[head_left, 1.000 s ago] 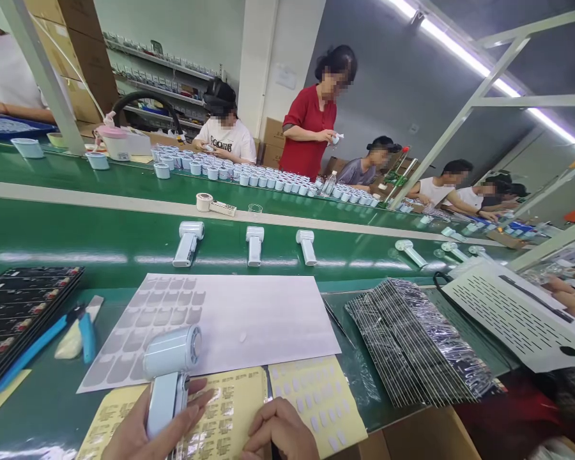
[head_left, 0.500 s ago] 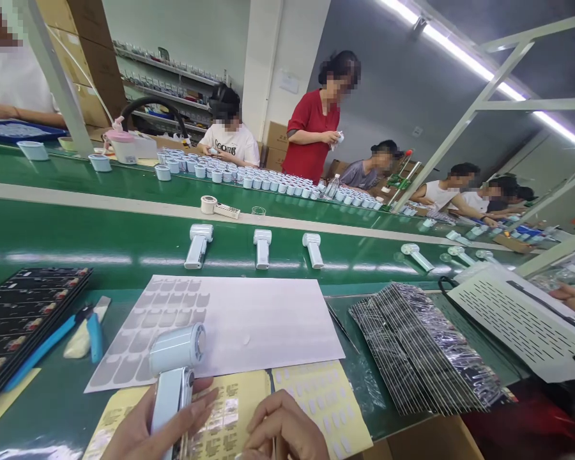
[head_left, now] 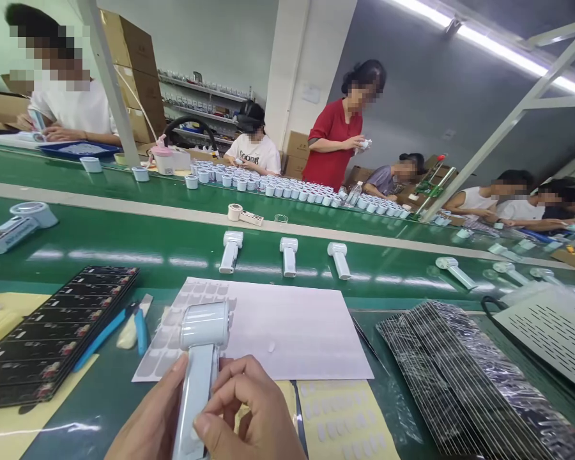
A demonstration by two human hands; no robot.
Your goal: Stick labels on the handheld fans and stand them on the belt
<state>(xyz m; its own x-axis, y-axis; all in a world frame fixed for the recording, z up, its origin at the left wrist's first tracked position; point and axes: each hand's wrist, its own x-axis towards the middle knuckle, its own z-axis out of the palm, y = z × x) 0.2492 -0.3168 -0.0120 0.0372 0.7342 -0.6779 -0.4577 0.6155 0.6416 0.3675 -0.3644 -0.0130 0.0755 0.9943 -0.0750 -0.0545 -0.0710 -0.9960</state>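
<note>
My left hand (head_left: pixel 146 421) grips the handle of a pale blue handheld fan (head_left: pixel 199 367), held upright over the near bench edge, its round head at the top. My right hand (head_left: pixel 252 415) presses its thumb and fingers against the right side of the fan's handle; whether it holds a sticker I cannot tell. Under the hands lie a white backing sheet (head_left: pixel 287 329) and a yellow sticker sheet (head_left: pixel 345 421).
Three fans (head_left: pixel 287 255) lie on the green conveyor ahead, with more (head_left: pixel 455 271) to the right and one at far left (head_left: pixel 16 223). Black trays (head_left: pixel 52 335) and blue pliers (head_left: pixel 110 329) lie left, a stack of shiny bags (head_left: pixel 464 377) right. Several people work across the belt.
The view has swung left. My right hand has lifted off the yellow sheet onto the fan's handle, and the fan now stands more upright.
</note>
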